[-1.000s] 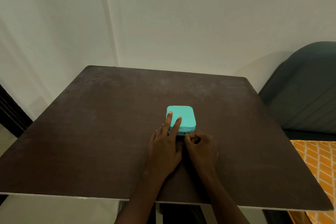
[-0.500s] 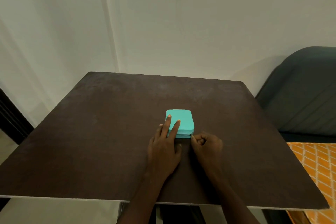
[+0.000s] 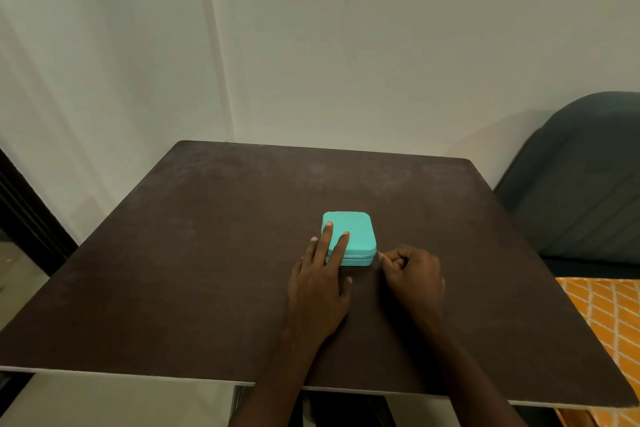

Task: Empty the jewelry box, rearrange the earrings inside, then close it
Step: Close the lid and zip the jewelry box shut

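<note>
1. You are at the first step: opening the zipper of the turquoise jewelry box (image 3: 356, 236). The lid lies flat and closed, so nothing is emptied yet.
2. Your left hand (image 3: 320, 282) lies open with straight fingers (image 3: 337, 246) pressing on the lid, near its left side. This holds the box steady on the dark table (image 3: 207, 253).
3. Your right hand (image 3: 414, 276) is curled, and its fingertips pinch the small metal zipper pull (image 3: 379, 254) at the near right corner of the box, just in front of the knuckles.
4. The box stands just beyond both hands, touching the left fingers, with its front seam facing you.
5. I judge the next move is to bring the pull around this corner and along the right side. Keep the pressure of the left hand, otherwise the light box may turn or slide with the pull.
6. How much of the seam is already open, I cannot tell from this view.
</note>
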